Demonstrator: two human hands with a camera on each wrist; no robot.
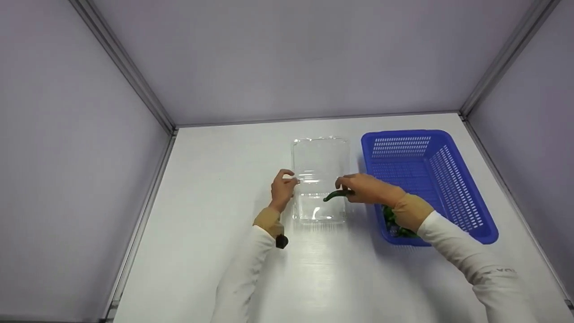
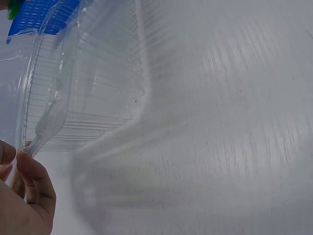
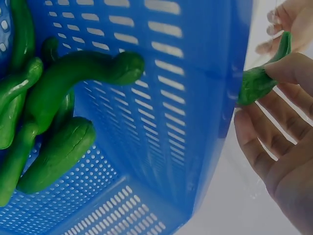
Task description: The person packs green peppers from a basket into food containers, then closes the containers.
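A clear plastic clamshell box [image 1: 320, 208] lies unfolded on the table, its lid part [image 1: 320, 154] toward the back. My left hand [image 1: 282, 190] pinches the box's left edge near the fold; the left wrist view shows the thumb and fingers [image 2: 34, 181] on the rim. In my right hand [image 1: 363, 188] is a green pepper [image 1: 335, 194], pinched by the thumb and fingers over the box's right side. The right wrist view shows the same pepper [image 3: 259, 83] outside the basket wall.
A blue perforated basket [image 1: 466, 197] stands right of the box, partly under my right forearm. Several green peppers [image 3: 58, 156] lie inside it, at its near left in the head view. Walls enclose the white table [image 1: 202, 188] at the back and sides.
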